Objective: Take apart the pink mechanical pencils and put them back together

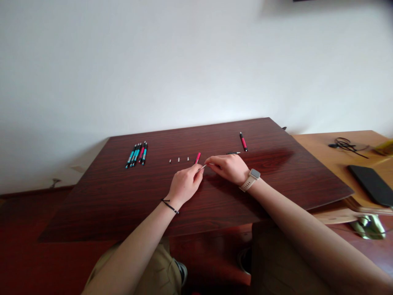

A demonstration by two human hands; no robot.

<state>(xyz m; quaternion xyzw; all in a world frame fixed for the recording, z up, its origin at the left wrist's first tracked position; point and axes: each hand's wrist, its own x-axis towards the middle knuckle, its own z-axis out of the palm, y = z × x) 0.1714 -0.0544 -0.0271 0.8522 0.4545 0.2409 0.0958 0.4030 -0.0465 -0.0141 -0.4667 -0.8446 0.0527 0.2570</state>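
- Two hands met over the middle of the dark wooden table point(276, 180), and between them sat a thin pale rod point(202, 167), most likely a pen refill, slim and straight.
- Left hand point(185, 185) was pinched shut on the near end of that rod, thumb and forefinger tight, a black cord bracelet point(169, 205) at the wrist.
- Right hand point(229, 167) was curled loosely with fingertips at the rod's far end, apparently steadying it; whether it truly gripped was hard to tell. A pale watch point(253, 175) sat on that wrist.
- Just beyond the left fingertips lay a short pink barrel piece point(197, 157), angled on the glossy top, kept close, it seemed, for easy reach.
- Three tiny pale bits point(178, 159) stood in a neat row to its left, spaced apart, too small to identify.
- A dark slender part point(233, 153) lay flat behind the right hand.
- Further back, one whole red-and-black pen point(243, 141) rested alone.
- Off to the far left, a tidy bundle of pens point(136, 154), teal and red with black ends, lay side by side, touching.
- Beside the table, a lighter wooden surface point(319, 147) carried a black cable point(345, 145) and a flat black phone point(372, 185).
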